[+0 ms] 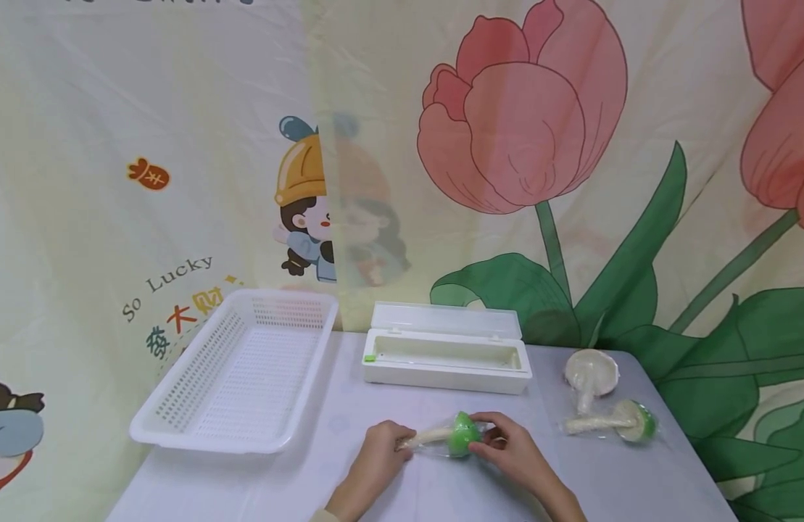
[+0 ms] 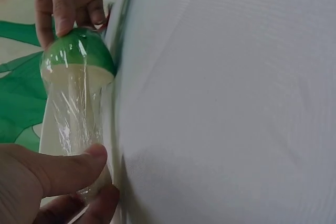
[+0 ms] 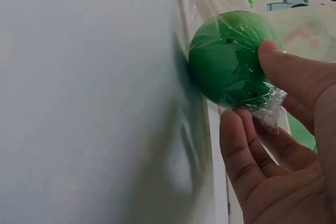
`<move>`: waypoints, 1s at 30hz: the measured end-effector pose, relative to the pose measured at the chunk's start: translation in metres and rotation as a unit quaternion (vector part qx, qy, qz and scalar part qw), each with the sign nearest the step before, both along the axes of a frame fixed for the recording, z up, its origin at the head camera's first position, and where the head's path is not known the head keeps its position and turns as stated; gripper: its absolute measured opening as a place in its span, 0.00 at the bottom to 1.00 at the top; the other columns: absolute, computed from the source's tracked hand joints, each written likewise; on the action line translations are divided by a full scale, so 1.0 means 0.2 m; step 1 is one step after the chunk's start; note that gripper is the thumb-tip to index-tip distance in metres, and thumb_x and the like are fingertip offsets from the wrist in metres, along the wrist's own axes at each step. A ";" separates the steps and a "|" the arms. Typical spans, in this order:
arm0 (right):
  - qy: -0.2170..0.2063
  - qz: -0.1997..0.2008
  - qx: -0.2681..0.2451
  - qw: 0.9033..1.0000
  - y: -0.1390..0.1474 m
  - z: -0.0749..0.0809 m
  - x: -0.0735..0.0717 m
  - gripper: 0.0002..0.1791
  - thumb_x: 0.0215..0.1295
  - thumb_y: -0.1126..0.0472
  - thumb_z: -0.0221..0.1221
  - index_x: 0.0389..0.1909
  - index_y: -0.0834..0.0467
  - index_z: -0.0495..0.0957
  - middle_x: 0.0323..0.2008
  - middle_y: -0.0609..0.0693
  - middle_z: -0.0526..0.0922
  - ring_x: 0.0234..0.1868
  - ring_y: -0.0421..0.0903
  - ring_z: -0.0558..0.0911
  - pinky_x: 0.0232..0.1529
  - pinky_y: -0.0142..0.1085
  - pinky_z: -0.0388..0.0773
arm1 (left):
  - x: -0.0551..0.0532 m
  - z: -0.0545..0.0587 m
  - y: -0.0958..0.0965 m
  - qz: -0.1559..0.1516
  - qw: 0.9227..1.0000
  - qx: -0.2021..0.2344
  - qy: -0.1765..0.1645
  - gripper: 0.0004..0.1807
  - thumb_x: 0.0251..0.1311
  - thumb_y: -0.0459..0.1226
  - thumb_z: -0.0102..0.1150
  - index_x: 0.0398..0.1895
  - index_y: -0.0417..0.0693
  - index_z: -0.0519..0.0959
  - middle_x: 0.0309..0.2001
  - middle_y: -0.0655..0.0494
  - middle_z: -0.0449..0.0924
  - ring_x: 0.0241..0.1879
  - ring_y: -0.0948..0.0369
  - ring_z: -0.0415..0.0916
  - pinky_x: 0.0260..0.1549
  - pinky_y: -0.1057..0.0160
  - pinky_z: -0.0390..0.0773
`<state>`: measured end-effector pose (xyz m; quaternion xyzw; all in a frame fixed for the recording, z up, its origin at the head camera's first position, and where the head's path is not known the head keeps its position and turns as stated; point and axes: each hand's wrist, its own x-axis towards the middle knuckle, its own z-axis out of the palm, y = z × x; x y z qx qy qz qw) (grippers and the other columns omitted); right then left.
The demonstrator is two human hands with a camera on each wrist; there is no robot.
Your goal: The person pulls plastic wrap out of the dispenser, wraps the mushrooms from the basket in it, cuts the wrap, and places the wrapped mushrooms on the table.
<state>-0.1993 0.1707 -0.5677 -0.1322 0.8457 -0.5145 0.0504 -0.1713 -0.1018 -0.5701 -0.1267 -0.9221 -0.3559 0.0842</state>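
Observation:
Between my two hands, low over the white table (image 1: 434, 500), lies a mushroom-shaped piece (image 1: 465, 435) with a green cap and a pale stem, wrapped in clear plastic. My left hand (image 1: 378, 453) pinches the stem end between thumb and fingers. At the cap end, my right hand (image 1: 515, 453) holds the cap, its thumb on one side and fingertips on the other, as the right wrist view shows. Loose film bunches beyond the cap (image 3: 226, 61) near those fingers. Under the left thumb, part of the stem (image 2: 79, 108) is hidden.
A white perforated basket (image 1: 212, 442) stands at the left. Behind my hands sits a long white box (image 1: 441, 376), its lid (image 1: 447, 317) raised. To the right lie two more wrapped mushroom-shaped pieces, one pale (image 1: 592, 371) and one green-capped (image 1: 630, 422). A printed curtain (image 1: 375, 87) hangs behind.

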 end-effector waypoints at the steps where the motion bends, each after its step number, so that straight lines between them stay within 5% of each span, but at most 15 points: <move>1: 0.002 -0.001 0.000 1.000 0.01 -0.01 0.00 0.27 0.57 0.58 0.75 0.57 0.56 0.81 0.40 0.52 0.85 0.36 0.36 0.81 0.38 0.30 0.83 | 0.00 0.00 -0.01 -0.001 1.000 0.009 -0.004 0.15 0.43 0.26 0.78 0.39 0.41 0.89 0.35 0.50 0.88 0.34 0.59 0.83 0.35 0.65 0.83; 7: 0.004 -0.026 -0.001 1.000 0.01 -0.04 0.02 0.30 0.56 0.58 0.76 0.60 0.59 0.79 0.52 0.61 0.84 0.35 0.36 0.83 0.35 0.30 0.83 | 0.00 0.01 -0.07 0.028 0.998 0.037 -0.031 0.15 0.42 0.28 0.79 0.37 0.40 0.89 0.32 0.53 0.85 0.28 0.69 0.74 0.27 0.70 0.75; 12: 0.011 -0.085 -0.025 0.996 0.01 -0.05 0.02 0.27 0.55 0.61 0.76 0.56 0.59 0.81 0.50 0.58 0.86 0.37 0.38 0.86 0.36 0.30 0.84 | 0.00 0.00 -0.06 0.051 0.997 0.053 -0.028 0.13 0.44 0.29 0.78 0.36 0.39 0.89 0.28 0.56 0.87 0.24 0.73 0.72 0.24 0.72 0.75; 23: 0.017 -0.136 -0.053 0.989 0.12 -0.04 0.01 0.23 0.58 0.62 0.74 0.55 0.60 0.83 0.52 0.59 0.86 0.40 0.40 0.88 0.39 0.29 0.84 | -0.03 -0.01 0.12 0.056 0.995 0.069 -0.036 0.08 0.47 0.27 0.76 0.32 0.40 0.89 0.27 0.54 0.88 0.28 0.68 0.80 0.28 0.70 0.79; 30: 0.014 -0.155 -0.007 0.988 0.25 -0.03 -0.02 0.23 0.62 0.63 0.72 0.58 0.61 0.81 0.57 0.61 0.84 0.44 0.45 0.89 0.39 0.29 0.84 | -0.09 -0.01 0.25 0.046 0.996 0.038 -0.073 0.08 0.49 0.27 0.75 0.33 0.45 0.89 0.27 0.60 0.87 0.28 0.69 0.78 0.29 0.68 0.79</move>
